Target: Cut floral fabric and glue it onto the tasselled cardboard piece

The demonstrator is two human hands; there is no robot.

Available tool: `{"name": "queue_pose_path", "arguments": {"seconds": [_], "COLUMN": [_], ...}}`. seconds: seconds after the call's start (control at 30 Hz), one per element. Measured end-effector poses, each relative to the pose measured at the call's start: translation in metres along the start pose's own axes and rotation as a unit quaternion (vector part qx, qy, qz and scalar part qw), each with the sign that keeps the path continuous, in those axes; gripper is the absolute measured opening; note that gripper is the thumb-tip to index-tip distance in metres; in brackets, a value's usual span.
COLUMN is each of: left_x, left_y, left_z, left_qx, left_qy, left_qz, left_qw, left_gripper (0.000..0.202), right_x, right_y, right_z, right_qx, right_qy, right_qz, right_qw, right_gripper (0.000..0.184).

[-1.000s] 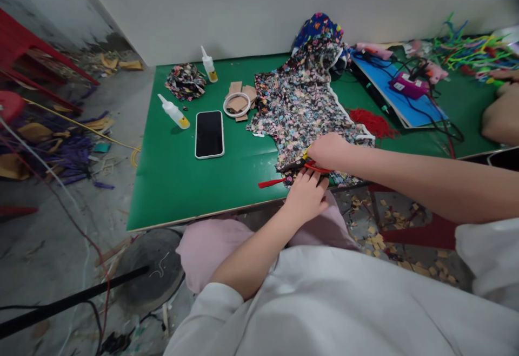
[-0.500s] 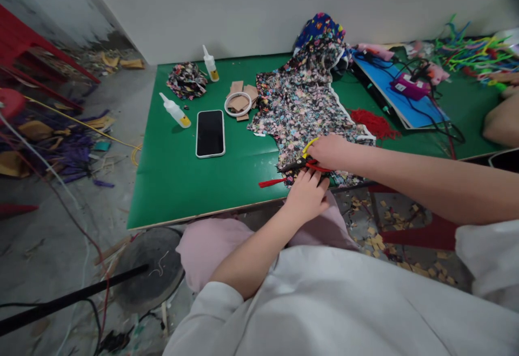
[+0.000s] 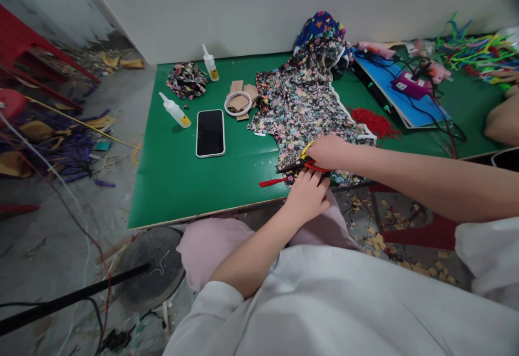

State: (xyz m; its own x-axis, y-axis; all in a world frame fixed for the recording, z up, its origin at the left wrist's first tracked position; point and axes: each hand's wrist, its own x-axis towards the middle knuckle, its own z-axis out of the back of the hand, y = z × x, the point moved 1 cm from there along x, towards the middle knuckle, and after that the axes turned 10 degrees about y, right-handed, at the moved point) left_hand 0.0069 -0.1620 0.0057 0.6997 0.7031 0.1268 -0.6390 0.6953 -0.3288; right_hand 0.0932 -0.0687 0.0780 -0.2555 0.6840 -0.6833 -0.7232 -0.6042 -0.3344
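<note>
Scissors with yellow and red handles are gripped in my right hand, their dark blades pointing left low over the floral fabric. Just below the blades, my left hand lies palm down on the fabric near the table's front edge, fingers extended and slightly apart. What lies beneath its palm is hidden. A red tassel sticks out from under the fabric's lower left corner. Beside the fabric's right edge is a heap of red threads.
On the green table are a phone, two glue bottles, a tape roll and a crumpled floral bundle. Right are a blue folder, a purple device with cables, and another person's arm.
The scissors' yellow handle has shifted very slightly, and the blades look a little closer together. My left hand and the fabric stay in place.
</note>
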Motion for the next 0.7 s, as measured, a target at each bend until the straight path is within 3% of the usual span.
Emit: {"name": "queue_pose_path", "arguments": {"seconds": [0.43, 0.7], "left_x": [-0.001, -0.001], "left_y": [0.0, -0.001], "left_z": [0.0, 0.0], "left_qx": [-0.006, -0.001], "left_qy": [0.001, -0.002], "left_qz": [-0.001, -0.001], "left_qw": [1.0, 1.0], "left_gripper": [0.039, 0.04], "right_x": [0.003, 0.0], "right_y": [0.001, -0.011], "right_z": [0.0, 0.001], "right_qx": [0.008, 0.024], "right_qy": [0.005, 0.012], "right_qz": [-0.008, 0.014], "right_qw": [1.0, 1.0], "right_gripper": [0.028, 0.034]}}
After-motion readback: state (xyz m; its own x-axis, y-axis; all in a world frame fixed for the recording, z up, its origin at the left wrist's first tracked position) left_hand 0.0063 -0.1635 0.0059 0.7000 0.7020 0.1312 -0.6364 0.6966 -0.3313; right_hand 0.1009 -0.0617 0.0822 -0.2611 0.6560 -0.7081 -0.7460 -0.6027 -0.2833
